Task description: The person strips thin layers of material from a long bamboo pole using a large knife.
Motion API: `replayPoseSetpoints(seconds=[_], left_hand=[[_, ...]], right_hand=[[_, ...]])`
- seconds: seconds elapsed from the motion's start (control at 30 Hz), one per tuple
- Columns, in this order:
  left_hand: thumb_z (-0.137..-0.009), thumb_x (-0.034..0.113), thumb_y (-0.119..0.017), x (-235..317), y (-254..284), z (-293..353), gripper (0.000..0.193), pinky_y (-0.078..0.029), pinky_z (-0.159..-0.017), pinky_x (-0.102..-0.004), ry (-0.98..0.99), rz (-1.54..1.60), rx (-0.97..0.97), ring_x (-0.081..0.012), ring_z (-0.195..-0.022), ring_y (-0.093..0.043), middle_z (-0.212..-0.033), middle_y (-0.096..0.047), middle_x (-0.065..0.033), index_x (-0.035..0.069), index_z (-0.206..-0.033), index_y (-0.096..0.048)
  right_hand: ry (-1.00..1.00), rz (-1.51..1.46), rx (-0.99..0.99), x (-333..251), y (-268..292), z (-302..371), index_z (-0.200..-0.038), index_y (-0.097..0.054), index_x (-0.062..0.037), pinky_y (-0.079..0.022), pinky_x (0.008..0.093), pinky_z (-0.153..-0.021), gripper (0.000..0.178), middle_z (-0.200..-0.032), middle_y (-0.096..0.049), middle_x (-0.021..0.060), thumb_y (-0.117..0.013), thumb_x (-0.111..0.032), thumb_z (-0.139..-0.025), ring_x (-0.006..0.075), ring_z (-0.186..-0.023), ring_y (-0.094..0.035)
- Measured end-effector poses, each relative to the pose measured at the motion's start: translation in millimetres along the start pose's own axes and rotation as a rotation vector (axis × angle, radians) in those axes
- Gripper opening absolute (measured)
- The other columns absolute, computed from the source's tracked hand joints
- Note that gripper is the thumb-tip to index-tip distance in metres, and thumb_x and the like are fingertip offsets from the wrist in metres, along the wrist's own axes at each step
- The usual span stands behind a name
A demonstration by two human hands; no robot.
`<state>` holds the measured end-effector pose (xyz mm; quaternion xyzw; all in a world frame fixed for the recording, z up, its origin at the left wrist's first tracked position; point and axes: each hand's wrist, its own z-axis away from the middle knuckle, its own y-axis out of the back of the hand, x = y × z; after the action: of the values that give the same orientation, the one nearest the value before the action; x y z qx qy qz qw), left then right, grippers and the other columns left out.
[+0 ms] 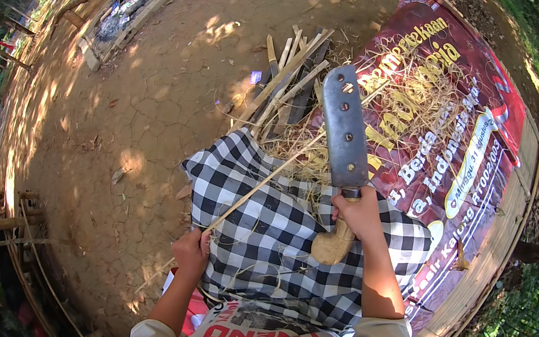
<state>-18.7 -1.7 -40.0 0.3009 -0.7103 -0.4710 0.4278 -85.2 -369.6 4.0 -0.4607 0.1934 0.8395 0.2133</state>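
My left hand (pixel 191 251) is closed around a thin pale bamboo strip (pixel 266 180), which slants up and right across my lap to the blade. In my right hand (pixel 361 214) is a machete (pixel 346 127), gripped by its curved wooden handle with the fingers wrapped round it. Its broad dark blade points away from me, with several round spots along it. The strip meets the blade's left edge; whether it touches is unclear. A black-and-white checked cloth (pixel 254 225) covers my lap, with a few fine shavings on it.
Beyond my lap lies a pile of split bamboo strips (pixel 288 81). To the right, a red printed banner (pixel 411 188) is spread over a bamboo platform (pixel 516 203), with curly shavings (pixel 424 97) heaped on it. A framed ash pit (pixel 130 7) sits far left on cracked ground (pixel 131 121).
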Motion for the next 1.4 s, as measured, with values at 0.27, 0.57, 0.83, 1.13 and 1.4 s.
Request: replayPoseSetpoints(seconds=[0.27,0.57,0.83,1.13,1.4], left_hand=[[-0.087,0.023,-0.063,-5.0,0.9,1.6,0.028,-0.036,-0.045,-0.0432,-0.006,0.036,0.001,-0.0343,-0.05,-0.05,-0.056,-0.049,-0.014,0.006,-0.068,-0.051],[-0.088,0.023,-0.061,-3.5,1.7,-0.7,0.03,-0.036,-0.047,-0.0432,0.019,0.055,-0.024,-0.0352,-0.051,-0.051,-0.057,-0.049,-0.0153,0.005,-0.067,-0.05],[-0.088,0.023,-0.061,-5.7,1.7,-4.6,0.029,-0.035,-0.046,-0.0421,-0.003,0.05,-0.025,-0.0353,-0.05,-0.05,-0.057,-0.048,-0.0157,0.005,-0.067,-0.052],[-0.088,0.022,-0.062,-1.3,-1.9,-3.0,0.031,-0.034,-0.046,-0.0413,0.012,0.112,-0.008,-0.0351,-0.049,-0.048,-0.056,-0.047,-0.0161,0.004,-0.065,-0.049],[-0.087,0.019,-0.062,-4.9,-6.8,-1.2,0.033,-0.033,-0.046,-0.0417,0.036,0.193,-0.023,-0.0346,-0.048,-0.046,-0.055,-0.046,-0.0167,0.003,-0.063,-0.047]], right_hand=[[-0.047,0.026,-0.136,-10.6,5.1,5.0,-0.087,-0.058,0.0064,-0.05,0.0303,-0.052,0.015,-0.069,-0.062,0.009,-0.064,0.002,-0.074,0.0152,-0.054,-0.06],[-0.033,0.047,-0.262,-1.6,-12.1,17.2,-0.083,-0.059,0.0077,-0.046,0.0283,-0.047,0.013,-0.063,-0.061,0.008,-0.066,0.002,-0.074,0.0137,-0.052,-0.058],[-0.053,0.086,-0.275,21.3,-40.5,27.4,-0.084,-0.061,0.0101,-0.05,0.0316,-0.052,0.023,-0.061,-0.062,0.0134,-0.068,-0.005,-0.069,0.0191,-0.053,-0.063],[-0.113,0.056,-0.135,7.7,-41.0,24.3,-0.083,-0.063,0.0072,-0.051,0.0339,-0.057,0.022,-0.065,-0.063,0.0139,-0.069,-0.009,-0.069,0.0216,-0.057,-0.065],[-0.036,0.112,-0.189,9.1,-41.5,38.8,-0.084,-0.063,0.0071,-0.05,0.0361,-0.059,0.025,-0.063,-0.063,0.0157,-0.069,-0.01,-0.068,0.0251,-0.055,-0.063]])
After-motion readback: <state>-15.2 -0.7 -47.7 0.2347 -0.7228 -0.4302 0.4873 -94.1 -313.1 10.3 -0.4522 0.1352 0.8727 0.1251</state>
